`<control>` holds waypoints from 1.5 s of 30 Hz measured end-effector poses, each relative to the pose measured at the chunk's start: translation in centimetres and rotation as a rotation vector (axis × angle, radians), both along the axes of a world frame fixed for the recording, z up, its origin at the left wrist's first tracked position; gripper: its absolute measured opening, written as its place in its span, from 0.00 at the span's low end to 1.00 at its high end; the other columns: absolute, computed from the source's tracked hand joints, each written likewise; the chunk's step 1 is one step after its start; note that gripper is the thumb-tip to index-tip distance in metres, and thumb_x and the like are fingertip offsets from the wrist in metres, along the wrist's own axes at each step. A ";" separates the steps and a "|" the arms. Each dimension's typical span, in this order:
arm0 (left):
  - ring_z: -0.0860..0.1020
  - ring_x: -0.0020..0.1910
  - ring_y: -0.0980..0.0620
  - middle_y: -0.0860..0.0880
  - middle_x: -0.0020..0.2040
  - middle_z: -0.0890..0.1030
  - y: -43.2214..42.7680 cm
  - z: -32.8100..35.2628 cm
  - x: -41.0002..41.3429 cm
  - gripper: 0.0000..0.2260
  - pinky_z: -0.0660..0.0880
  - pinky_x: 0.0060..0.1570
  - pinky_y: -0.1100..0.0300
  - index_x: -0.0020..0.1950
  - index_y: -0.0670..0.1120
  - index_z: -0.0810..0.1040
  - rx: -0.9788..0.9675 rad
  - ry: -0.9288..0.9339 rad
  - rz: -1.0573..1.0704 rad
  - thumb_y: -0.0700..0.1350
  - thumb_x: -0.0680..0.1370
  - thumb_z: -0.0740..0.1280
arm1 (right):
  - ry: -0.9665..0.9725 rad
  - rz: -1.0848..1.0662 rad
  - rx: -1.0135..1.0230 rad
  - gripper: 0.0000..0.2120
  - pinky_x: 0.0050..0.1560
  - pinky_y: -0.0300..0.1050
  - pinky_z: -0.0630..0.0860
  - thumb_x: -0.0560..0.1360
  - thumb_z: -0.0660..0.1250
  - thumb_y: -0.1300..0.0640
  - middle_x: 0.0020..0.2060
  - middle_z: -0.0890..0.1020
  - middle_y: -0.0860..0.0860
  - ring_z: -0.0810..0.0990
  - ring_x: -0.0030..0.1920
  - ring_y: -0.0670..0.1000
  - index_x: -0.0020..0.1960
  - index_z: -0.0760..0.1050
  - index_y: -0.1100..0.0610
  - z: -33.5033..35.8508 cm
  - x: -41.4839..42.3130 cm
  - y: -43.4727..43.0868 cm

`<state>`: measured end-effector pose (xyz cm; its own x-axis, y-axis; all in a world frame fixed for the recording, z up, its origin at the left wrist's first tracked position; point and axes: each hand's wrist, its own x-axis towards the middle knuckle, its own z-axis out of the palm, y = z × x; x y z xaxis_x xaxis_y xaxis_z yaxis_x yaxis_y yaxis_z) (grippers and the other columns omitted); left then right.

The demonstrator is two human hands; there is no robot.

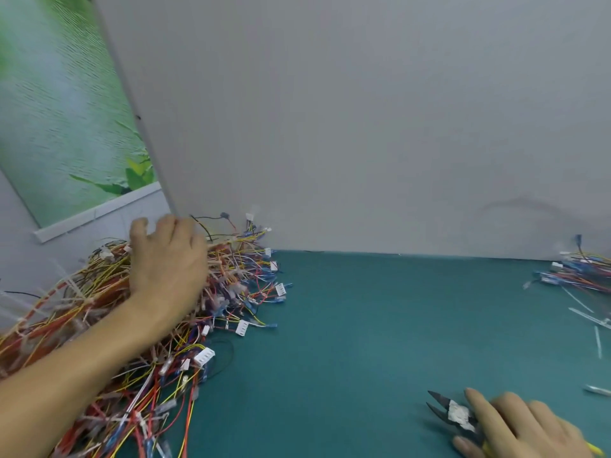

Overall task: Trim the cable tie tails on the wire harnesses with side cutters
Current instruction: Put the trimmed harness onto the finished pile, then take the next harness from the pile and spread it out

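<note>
Reaching into the untrimmed heap, cutters held well apart.
Fingers of the left hand bend down into the wire harnesses piled along the worktop's left edge; I cannot tell whether they pinch one. The right hand grips the side cutters near the front right corner, blades parted and pointing left toward the heap.

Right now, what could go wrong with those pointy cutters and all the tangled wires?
1. The left hand is on a tangled pile of wire harnesses; pulling one out might drag or snag others.
2. The side cutters in the right hand have open jaws with pointed tips, which could nick a wire or a finger.
3. Loose cut tails lie on the mat and could get mixed into harnesses.
</note>
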<state>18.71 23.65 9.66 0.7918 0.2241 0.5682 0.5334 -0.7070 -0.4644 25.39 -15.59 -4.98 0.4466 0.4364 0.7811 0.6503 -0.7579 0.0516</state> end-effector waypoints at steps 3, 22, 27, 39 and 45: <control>0.73 0.49 0.38 0.36 0.40 0.78 0.8 3.4 0.5 0.07 0.57 0.58 0.42 0.45 0.36 0.74 -0.053 -0.283 -0.015 0.32 0.69 0.59 | -0.002 0.003 0.002 0.36 0.25 0.42 0.72 0.80 0.46 0.42 0.23 0.73 0.56 0.69 0.19 0.54 0.36 0.84 0.63 0.2 -0.1 0.0; 0.79 0.37 0.53 0.55 0.33 0.81 -11.3 9.5 4.8 0.06 0.73 0.43 0.58 0.43 0.50 0.74 -0.840 -0.402 -0.673 0.45 0.80 0.62 | 0.294 -0.097 -0.082 0.41 0.22 0.46 0.70 0.79 0.40 0.37 0.25 0.74 0.55 0.72 0.21 0.58 0.35 0.83 0.60 2.2 -1.7 0.1; 0.81 0.33 0.58 0.52 0.33 0.82 -17.5 3.4 6.7 0.09 0.77 0.40 0.60 0.38 0.49 0.73 -1.287 -0.141 -0.684 0.42 0.79 0.63 | 0.538 -0.180 -0.274 0.07 0.33 0.48 0.71 0.74 0.59 0.47 0.33 0.72 0.48 0.78 0.34 0.57 0.39 0.74 0.40 5.9 -2.5 -0.4; 0.65 0.71 0.51 0.54 0.72 0.66 -20.6 -8.8 1.6 0.14 0.73 0.58 0.54 0.60 0.48 0.75 -0.676 0.276 -0.711 0.38 0.76 0.61 | 1.122 -0.243 -0.258 0.10 0.42 0.40 0.74 0.73 0.65 0.43 0.36 0.80 0.49 0.79 0.38 0.45 0.40 0.73 0.48 11.4 -0.1 -6.2; 0.81 0.42 0.61 0.59 0.44 0.83 -20.2 -8.2 -4.4 0.07 0.78 0.37 0.68 0.37 0.54 0.82 -0.842 0.234 -0.969 0.49 0.69 0.65 | 1.053 -0.248 0.065 0.08 0.37 0.44 0.71 0.74 0.64 0.52 0.35 0.78 0.53 0.77 0.40 0.57 0.39 0.75 0.55 10.1 4.2 -0.9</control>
